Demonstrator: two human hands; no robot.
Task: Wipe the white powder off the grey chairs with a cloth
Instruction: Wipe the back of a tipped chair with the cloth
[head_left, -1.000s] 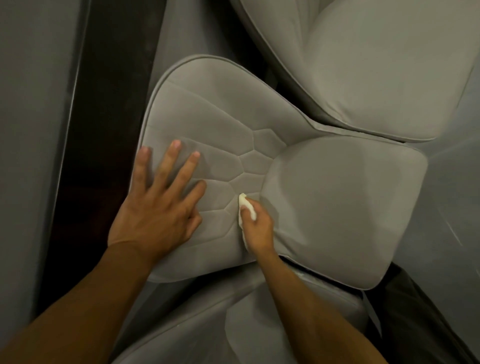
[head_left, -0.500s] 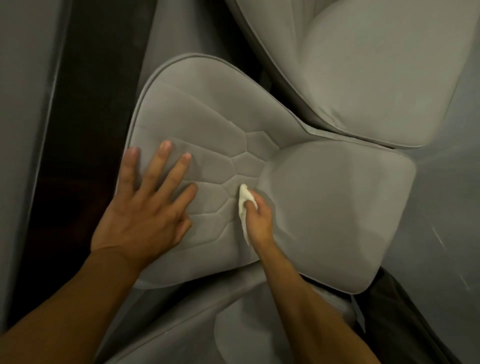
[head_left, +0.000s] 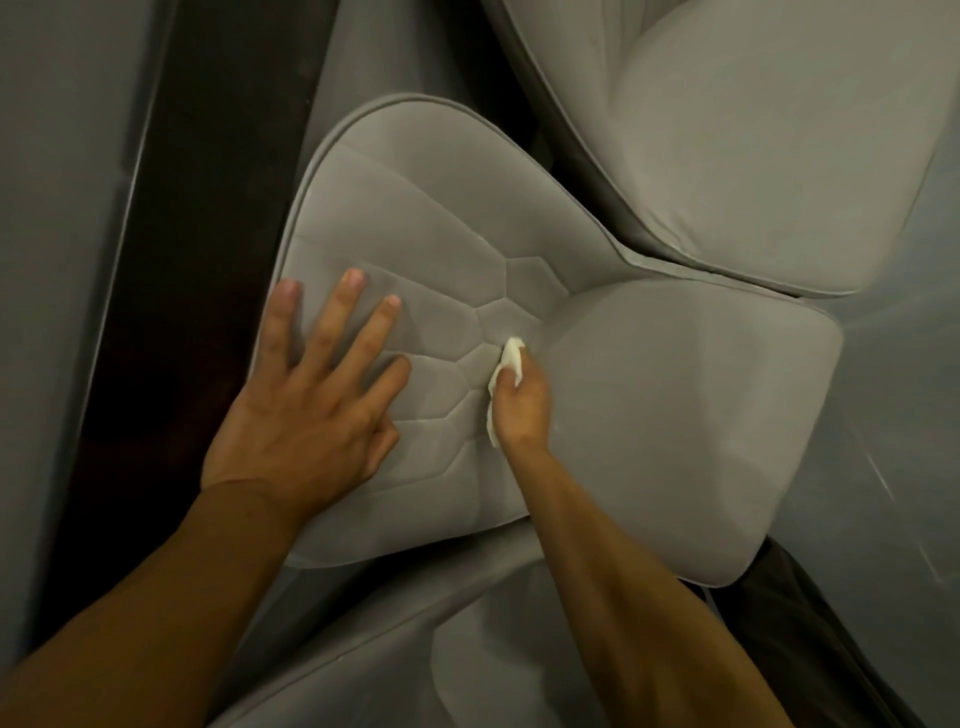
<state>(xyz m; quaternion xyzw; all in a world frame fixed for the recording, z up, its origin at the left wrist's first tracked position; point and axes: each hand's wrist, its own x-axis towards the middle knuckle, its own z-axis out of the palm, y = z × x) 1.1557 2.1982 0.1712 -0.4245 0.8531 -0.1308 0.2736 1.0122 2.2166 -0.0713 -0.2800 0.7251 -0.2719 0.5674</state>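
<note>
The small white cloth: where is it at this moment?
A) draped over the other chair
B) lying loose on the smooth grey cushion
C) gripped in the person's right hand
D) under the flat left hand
C: the right hand curls round the small white cloth against the quilted grey chair panel, while the left hand lies flat on that panel with nothing in it.
</note>
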